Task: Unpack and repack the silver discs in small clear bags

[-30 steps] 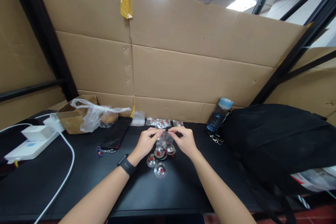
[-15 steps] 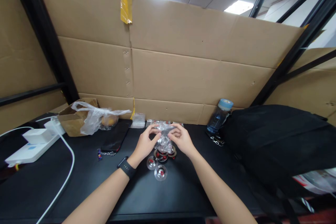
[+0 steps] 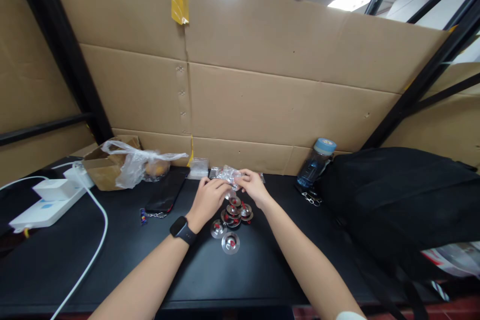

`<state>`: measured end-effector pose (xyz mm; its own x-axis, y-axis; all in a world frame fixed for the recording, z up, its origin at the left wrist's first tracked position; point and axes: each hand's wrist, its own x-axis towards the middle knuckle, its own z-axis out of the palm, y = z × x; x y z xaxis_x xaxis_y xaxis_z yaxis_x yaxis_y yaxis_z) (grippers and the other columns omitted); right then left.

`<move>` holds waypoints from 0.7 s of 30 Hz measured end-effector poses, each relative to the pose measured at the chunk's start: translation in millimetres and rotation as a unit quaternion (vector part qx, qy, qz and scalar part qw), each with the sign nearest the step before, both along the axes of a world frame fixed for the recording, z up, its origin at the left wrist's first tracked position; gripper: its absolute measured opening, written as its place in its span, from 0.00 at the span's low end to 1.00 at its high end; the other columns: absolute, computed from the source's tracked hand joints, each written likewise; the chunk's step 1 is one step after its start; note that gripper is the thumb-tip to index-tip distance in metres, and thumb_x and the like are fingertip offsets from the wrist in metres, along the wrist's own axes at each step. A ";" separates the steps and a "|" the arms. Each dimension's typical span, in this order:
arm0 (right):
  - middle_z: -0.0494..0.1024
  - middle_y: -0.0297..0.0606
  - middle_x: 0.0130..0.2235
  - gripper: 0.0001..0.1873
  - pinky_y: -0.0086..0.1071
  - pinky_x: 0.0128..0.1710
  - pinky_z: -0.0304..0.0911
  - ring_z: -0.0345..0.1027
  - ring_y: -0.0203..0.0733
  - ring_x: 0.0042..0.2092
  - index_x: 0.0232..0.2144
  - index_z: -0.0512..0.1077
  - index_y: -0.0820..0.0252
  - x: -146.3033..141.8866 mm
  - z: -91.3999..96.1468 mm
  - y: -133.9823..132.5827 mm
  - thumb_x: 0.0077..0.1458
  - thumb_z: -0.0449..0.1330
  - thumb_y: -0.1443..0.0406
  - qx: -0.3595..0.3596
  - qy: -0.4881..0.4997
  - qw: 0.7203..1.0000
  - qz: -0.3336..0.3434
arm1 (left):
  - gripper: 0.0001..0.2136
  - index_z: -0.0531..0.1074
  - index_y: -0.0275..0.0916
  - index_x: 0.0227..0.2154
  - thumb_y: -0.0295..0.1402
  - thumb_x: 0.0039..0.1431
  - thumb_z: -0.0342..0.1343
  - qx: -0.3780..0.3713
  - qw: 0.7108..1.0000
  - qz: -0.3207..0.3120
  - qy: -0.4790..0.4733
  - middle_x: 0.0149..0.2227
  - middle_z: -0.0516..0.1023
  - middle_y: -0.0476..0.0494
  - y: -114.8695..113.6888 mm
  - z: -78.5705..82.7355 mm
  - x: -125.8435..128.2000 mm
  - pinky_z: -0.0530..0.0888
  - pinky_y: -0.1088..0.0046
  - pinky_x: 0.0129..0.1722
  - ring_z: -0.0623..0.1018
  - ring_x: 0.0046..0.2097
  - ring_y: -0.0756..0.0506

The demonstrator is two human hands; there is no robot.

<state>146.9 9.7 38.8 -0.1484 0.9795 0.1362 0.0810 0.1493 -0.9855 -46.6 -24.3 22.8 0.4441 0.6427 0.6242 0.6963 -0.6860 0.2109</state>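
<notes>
A crumpled clear plastic bag (image 3: 227, 173) is held up over the dark table, near the cardboard wall. My right hand (image 3: 253, 188) pinches its right side. At its lower left edge, the fingers of my left hand (image 3: 212, 198) are curled in, with the tips partly hidden against the plastic. Just below those fingertips, a shiny disc (image 3: 230, 194) is partly visible. Under the bag lies a pile of small silver finger cymbals (image 3: 233, 212) with domed middles and red bits. Two more cymbals, one left (image 3: 218, 228) and one in front (image 3: 230, 243), lie nearer to me.
Behind the bag are small clear packets (image 3: 198, 168). To the left lie a black phone (image 3: 167, 194), a tied plastic bag (image 3: 137, 167), an open carton (image 3: 99, 170) and a white power strip (image 3: 45, 210) with a cable. A water bottle (image 3: 315, 162) and black backpack (image 3: 397, 205) stand right.
The plastic bag has moved up and back, uncovering more of the cymbal pile. My left hand has turned palm down and slid to the bag's lower edge; my right hand still grips it.
</notes>
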 end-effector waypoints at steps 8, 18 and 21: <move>0.79 0.37 0.36 0.12 0.28 0.28 0.65 0.71 0.37 0.29 0.38 0.76 0.60 -24.1 18.0 63.4 0.57 0.59 0.59 0.070 -0.074 0.994 -0.047 | 0.18 0.74 0.48 0.53 0.28 0.69 0.43 0.011 0.990 0.135 -0.031 0.57 0.77 0.44 47.2 -23.0 -47.7 0.54 0.48 0.58 0.71 0.60 0.38; 0.72 0.43 0.57 0.27 0.47 0.55 0.52 0.61 0.54 0.56 0.52 0.72 0.53 0.1 -7.5 61.5 0.48 0.66 0.69 0.188 -0.563 0.800 0.086 | 0.20 0.69 0.42 0.57 0.42 0.68 0.45 -0.143 0.965 0.215 0.046 0.59 0.73 0.33 56.9 -37.9 -55.0 0.57 0.42 0.57 0.71 0.58 0.34; 0.74 0.44 0.55 0.23 0.45 0.54 0.51 0.61 0.52 0.55 0.52 0.71 0.54 -5.0 -10.7 58.4 0.53 0.62 0.69 0.198 -0.585 0.784 0.067 | 0.22 0.66 0.44 0.61 0.43 0.68 0.45 -0.162 0.962 0.211 0.058 0.61 0.71 0.32 57.2 -38.8 -55.8 0.57 0.42 0.58 0.69 0.60 0.34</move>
<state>141.8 68.1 28.1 -0.4971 0.8594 0.1197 0.8516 0.5097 -0.1226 -102.3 32.9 -16.0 0.1552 0.9335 0.3231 0.9302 -0.2483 0.2705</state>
